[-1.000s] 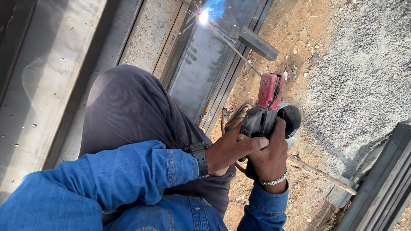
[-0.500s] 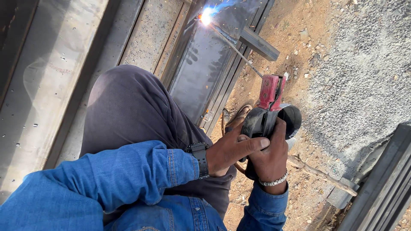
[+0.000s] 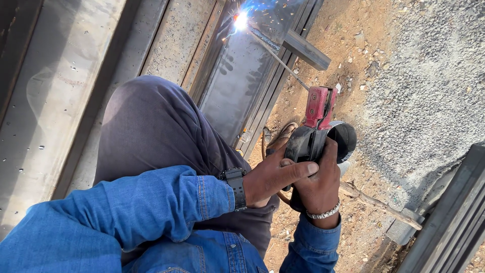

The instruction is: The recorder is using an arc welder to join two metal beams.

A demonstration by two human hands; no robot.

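Both my hands grip the black wrapped handle (image 3: 309, 143) of a red electrode holder (image 3: 318, 105). My left hand (image 3: 273, 177), with a dark wristwatch, wraps over from the left. My right hand (image 3: 319, 183), with a silver bracelet, holds it from below. A thin welding rod (image 3: 281, 59) runs up and left from the holder. Its tip ends in a bright white-blue arc (image 3: 241, 20) on a grey steel frame (image 3: 237, 91), and sparks scatter around it.
My bent knee in dark trousers (image 3: 151, 126) lies between me and the frame. A short steel offcut (image 3: 306, 49) rests on the dirt. Grey gravel (image 3: 429, 86) covers the right, a dark steel section (image 3: 454, 222) stands at the lower right, and a stick (image 3: 379, 202) lies nearby.
Both hands stay on the holder in the same place. The arc keeps burning at the same spot, now throwing more sparks.
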